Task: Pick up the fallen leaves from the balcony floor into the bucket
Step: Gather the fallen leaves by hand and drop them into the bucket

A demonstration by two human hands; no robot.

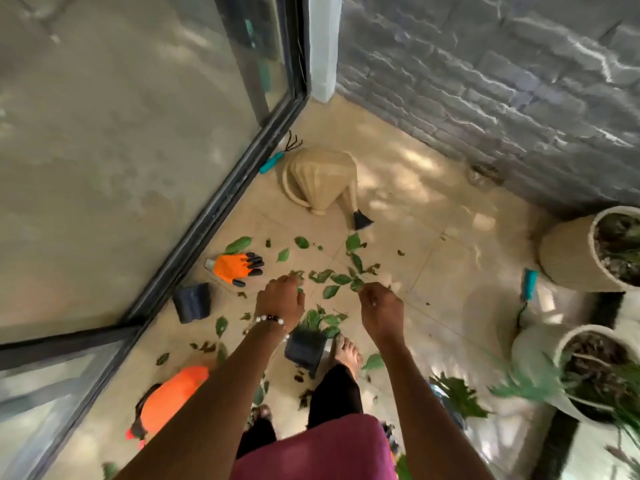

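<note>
Green fallen leaves [331, 279] lie scattered over the beige floor tiles, thickest in the middle of the view. My left hand [281, 301], with a bead bracelet at the wrist, reaches down with its fingers curled over leaves at its tips. To its right, my right hand [380, 306] pinches a leaf at its fingertips. A small black bucket [304, 349] lies tilted between my arms, next to my bare foot [348, 353], with several leaves at its mouth. The view is motion-blurred.
A second black pot [192, 302] sits by the glass door frame [207, 216]. Orange gloves [235, 268] lie left, another glove [173, 393] nearer. A beige watering can [322, 181] and teal-handled rake [273, 161] lie ahead; two planters [568, 251] stand right.
</note>
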